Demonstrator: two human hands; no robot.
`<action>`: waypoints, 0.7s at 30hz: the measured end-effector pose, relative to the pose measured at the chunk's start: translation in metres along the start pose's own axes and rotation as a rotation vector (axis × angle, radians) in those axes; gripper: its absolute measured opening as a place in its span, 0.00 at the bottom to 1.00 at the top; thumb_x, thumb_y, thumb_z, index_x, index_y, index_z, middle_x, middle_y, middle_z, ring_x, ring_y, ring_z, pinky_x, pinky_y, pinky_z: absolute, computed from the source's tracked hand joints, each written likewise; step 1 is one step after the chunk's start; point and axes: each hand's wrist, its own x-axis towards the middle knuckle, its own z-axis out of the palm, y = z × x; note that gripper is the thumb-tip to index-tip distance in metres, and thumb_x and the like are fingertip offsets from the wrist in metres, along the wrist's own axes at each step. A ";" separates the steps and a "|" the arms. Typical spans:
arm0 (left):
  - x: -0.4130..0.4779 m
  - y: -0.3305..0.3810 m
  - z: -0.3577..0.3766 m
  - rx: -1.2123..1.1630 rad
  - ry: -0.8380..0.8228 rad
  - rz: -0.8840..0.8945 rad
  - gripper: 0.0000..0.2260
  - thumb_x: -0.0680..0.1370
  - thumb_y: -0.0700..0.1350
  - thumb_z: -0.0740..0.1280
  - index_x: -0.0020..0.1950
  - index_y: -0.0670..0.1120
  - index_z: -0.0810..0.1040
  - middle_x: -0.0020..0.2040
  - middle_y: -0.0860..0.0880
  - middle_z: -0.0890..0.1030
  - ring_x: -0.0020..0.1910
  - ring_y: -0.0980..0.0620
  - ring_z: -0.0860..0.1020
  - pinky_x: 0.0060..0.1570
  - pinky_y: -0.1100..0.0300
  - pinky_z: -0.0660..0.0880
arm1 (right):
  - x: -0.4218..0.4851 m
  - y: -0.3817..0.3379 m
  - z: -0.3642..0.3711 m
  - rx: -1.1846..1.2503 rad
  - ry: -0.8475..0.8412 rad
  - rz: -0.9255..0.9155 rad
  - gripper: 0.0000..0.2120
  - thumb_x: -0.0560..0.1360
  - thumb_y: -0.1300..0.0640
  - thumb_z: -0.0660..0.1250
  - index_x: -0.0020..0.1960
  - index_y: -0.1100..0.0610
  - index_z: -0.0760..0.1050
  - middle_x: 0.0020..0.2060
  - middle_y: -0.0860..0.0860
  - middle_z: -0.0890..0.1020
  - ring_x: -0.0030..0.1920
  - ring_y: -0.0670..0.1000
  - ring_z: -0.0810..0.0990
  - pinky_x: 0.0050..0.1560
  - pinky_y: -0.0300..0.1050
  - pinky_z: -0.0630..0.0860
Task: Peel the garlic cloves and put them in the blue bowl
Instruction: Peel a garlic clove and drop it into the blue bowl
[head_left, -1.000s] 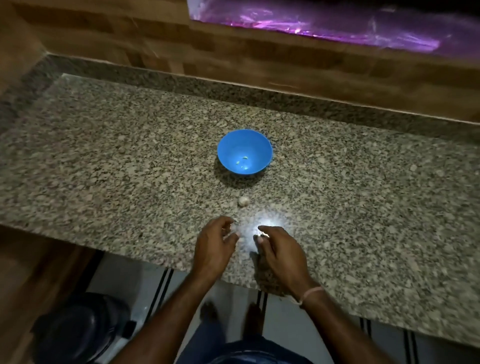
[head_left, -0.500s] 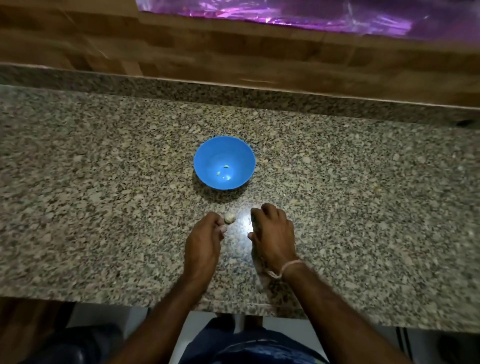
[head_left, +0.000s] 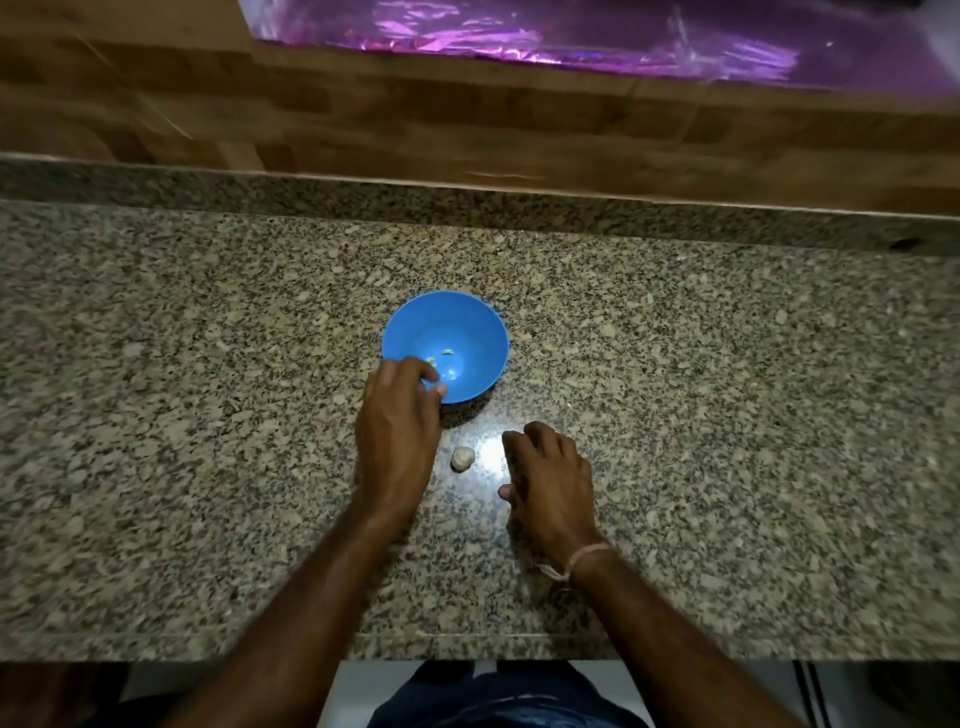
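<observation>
Left hand (head_left: 397, 415) curls over the near rim of the blue bowl (head_left: 467, 322); its hold I cannot tell. Right hand (head_left: 550, 483) lies loosely curled, empty, on the granite desk (head_left: 208, 415) before the bowl.

Left hand (head_left: 400, 415) covers near-left rim of bowl (head_left: 467, 322); whether it holds anything: hidden. Pale bits (head_left: 447, 353) inside bowl too small to identify. Wall (head_left: 467, 119) behind bowl blurred.

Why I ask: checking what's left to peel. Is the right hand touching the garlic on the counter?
Apart. The head view shows bare, lit countertop between the garlic and the right hand.
</observation>
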 end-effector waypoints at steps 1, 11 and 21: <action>-0.019 -0.002 0.002 -0.024 -0.032 -0.009 0.03 0.80 0.43 0.71 0.51 0.49 0.78 0.48 0.54 0.75 0.46 0.57 0.73 0.38 0.59 0.68 | 0.000 0.001 0.000 0.005 0.007 -0.003 0.28 0.72 0.49 0.77 0.69 0.46 0.70 0.69 0.47 0.70 0.67 0.55 0.69 0.60 0.53 0.68; -0.068 -0.015 0.048 -0.335 -0.284 -0.435 0.08 0.80 0.39 0.71 0.56 0.49 0.85 0.49 0.50 0.83 0.47 0.54 0.80 0.47 0.63 0.78 | 0.000 0.025 0.000 0.384 0.000 -0.089 0.24 0.75 0.53 0.76 0.70 0.49 0.77 0.70 0.48 0.75 0.70 0.53 0.73 0.67 0.54 0.73; -0.077 0.050 0.038 -1.313 -0.304 -1.029 0.17 0.77 0.45 0.66 0.64 0.40 0.80 0.52 0.44 0.84 0.45 0.54 0.79 0.43 0.66 0.81 | -0.020 0.043 -0.039 1.246 -0.064 -0.046 0.11 0.78 0.65 0.73 0.58 0.54 0.84 0.55 0.51 0.87 0.55 0.55 0.86 0.56 0.61 0.84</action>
